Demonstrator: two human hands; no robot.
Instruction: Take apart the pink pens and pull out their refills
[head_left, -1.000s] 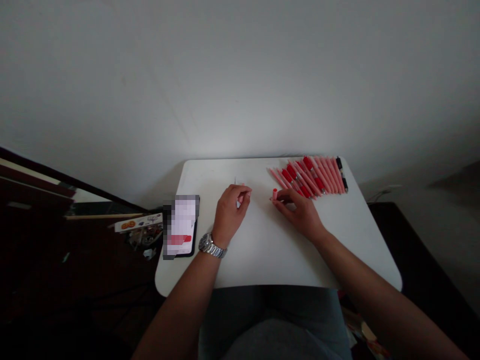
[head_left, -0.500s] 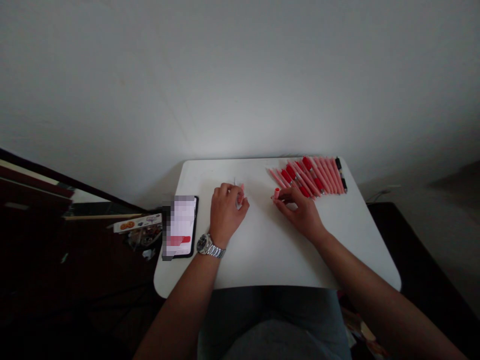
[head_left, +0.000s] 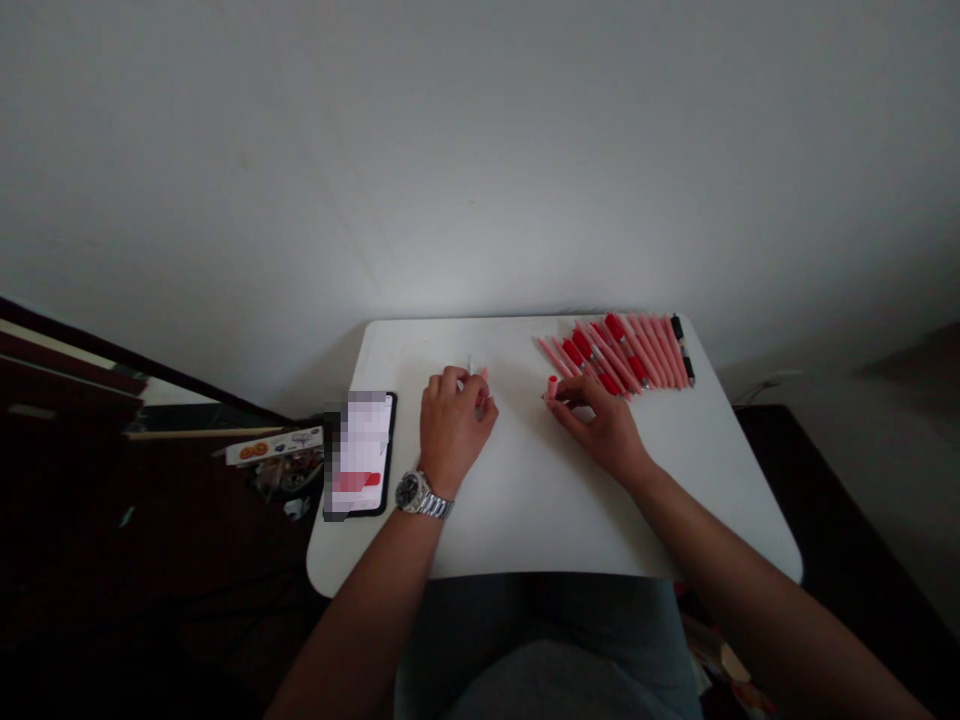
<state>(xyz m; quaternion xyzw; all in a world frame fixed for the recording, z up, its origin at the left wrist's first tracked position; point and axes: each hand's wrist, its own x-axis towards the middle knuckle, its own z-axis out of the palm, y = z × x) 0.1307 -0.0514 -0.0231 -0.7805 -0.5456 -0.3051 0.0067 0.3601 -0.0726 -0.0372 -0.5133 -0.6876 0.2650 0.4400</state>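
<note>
Over the middle of the white table [head_left: 525,500], my left hand [head_left: 456,425], with a metal watch at its wrist, has its fingers closed on a small pink pen piece [head_left: 484,374]. A thin white tip sticks up beside those fingers, and most of the piece is hidden. My right hand [head_left: 604,425] pinches a short pink pen cap [head_left: 553,386] with a red rim, between thumb and forefinger. The two hands are apart. Just beyond my right hand lies a row of pink pens [head_left: 660,350], mixed with several red pens [head_left: 619,330] and a black pen [head_left: 682,350].
A phone [head_left: 367,450] with its screen lit lies along the table's left edge. The wall [head_left: 480,200] rises behind the table. Left of the table, a clutter of small items [head_left: 289,470] sits lower down, and my legs are under the front edge.
My left fingers have closed in a little more around the pink piece, so less of it shows. The right hand and the pens look nearly unmoved.
</note>
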